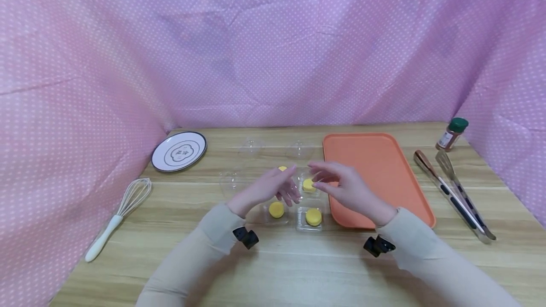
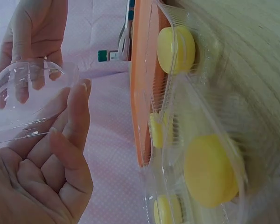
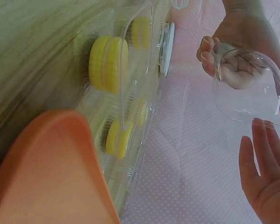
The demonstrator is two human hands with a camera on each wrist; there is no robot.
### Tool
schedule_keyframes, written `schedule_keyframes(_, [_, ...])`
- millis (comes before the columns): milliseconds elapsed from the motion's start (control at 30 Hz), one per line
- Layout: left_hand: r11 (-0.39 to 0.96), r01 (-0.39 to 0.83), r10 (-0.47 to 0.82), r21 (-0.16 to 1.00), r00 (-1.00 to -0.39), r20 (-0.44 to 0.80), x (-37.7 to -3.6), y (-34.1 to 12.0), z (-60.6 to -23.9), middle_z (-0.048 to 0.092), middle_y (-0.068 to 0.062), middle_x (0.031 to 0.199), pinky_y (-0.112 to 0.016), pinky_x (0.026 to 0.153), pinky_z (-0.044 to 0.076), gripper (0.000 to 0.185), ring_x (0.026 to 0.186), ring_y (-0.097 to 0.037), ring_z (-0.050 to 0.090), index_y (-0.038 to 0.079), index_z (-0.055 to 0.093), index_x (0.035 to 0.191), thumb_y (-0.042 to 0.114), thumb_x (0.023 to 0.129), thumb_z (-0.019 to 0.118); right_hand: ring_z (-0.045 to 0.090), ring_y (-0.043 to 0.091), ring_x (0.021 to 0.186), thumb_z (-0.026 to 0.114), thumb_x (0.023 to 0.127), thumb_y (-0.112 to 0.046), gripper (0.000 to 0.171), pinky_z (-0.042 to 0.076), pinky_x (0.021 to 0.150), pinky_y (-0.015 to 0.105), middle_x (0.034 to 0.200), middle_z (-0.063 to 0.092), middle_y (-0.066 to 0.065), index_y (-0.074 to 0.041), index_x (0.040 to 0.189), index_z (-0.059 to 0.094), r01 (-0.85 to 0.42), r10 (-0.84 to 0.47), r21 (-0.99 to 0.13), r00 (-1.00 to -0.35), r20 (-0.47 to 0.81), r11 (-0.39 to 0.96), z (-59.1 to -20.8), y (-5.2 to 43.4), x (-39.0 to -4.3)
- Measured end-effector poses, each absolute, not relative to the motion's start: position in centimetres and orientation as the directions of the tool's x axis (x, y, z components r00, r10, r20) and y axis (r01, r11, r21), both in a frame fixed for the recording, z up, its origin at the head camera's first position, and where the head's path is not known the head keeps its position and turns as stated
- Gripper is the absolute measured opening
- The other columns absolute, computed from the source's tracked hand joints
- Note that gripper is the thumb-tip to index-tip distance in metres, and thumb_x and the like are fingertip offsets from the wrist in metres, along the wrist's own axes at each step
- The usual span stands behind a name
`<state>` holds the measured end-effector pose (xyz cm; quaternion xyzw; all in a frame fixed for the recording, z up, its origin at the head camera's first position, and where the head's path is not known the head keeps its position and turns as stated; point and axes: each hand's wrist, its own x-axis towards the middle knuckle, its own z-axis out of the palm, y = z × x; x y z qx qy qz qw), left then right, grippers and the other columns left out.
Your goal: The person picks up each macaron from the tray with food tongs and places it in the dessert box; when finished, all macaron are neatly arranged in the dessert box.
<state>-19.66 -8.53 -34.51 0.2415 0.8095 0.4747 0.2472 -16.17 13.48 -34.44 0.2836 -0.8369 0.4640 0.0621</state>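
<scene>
One clear dome lid (image 3: 245,100) is held in the air beside the left edge of the orange tray (image 1: 384,160), between the bent fingers of the left hand (image 1: 273,186) and the right hand (image 1: 341,184), thumb and fingertips lightly gripping its sides. It looks thin and stiff, so it should be very light, rather slippery and easy to dent or crack; the rim seems the best hold, with little squeeze. Left of the tray too, yellow macarons (image 1: 313,217) sit in clear plastic boxes (image 1: 303,225), with more dome lids (image 1: 251,147) farther back. The wood-grain table (image 1: 290,274) carries a whisk (image 1: 119,217) and a plate (image 1: 179,151) well left of the tray, tongs (image 1: 459,206) and a green-capped spice jar (image 1: 452,134) right of it; a pink polka-dot curtain (image 1: 273,51) hangs behind.
</scene>
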Motion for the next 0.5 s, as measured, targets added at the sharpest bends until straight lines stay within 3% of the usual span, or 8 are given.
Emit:
schedule_keyframes(200, [0.439,0.119,0.615,0.891,-0.763,-0.2,-19.77,-8.09,-34.92,0.072,-0.013,0.078,-0.037,0.057,0.051,0.076,0.067,-0.031,0.069,-0.004,0.07,0.092,0.055,0.1,0.021,0.068,0.022,0.085,0.064,0.086,0.004,0.031,0.058,0.074,0.026,0.094,0.071,0.01,0.003,0.117,0.063,-0.526,-0.423,-0.748,-0.833,0.357,0.405,-34.71,13.46,-16.4])
schedule_keyframes(367, [0.464,0.114,0.623,0.878,-0.747,-0.233,-19.68,-8.12,-35.0,0.073,-0.013,0.083,-0.044,0.067,0.056,0.081,0.073,-0.033,0.07,-0.003,0.063,0.115,0.06,0.098,0.014,0.068,0.015,0.081,0.065,0.084,0.004,0.027,0.058,0.072,0.023,0.09,0.071,0.011,0.003,0.112,0.066,-0.513,-0.416,-0.763,-0.839,0.35,0.394,-35.03,13.7,-16.44])
schedule_keyframes(500, [0.466,0.195,0.624,0.863,-0.764,-0.164,-19.47,-8.28,-35.01,0.071,-0.014,0.097,-0.044,0.081,0.055,0.074,0.082,-0.028,0.069,-0.001,0.056,0.125,0.054,0.101,0.013,0.068,0.015,0.082,0.064,0.085,0.004,0.027,0.058,0.074,0.025,0.092,0.071,0.016,0.005,0.113,0.065,-0.463,-0.387,-0.806,-0.865,0.32,0.369,-35.02,13.97,-16.45])
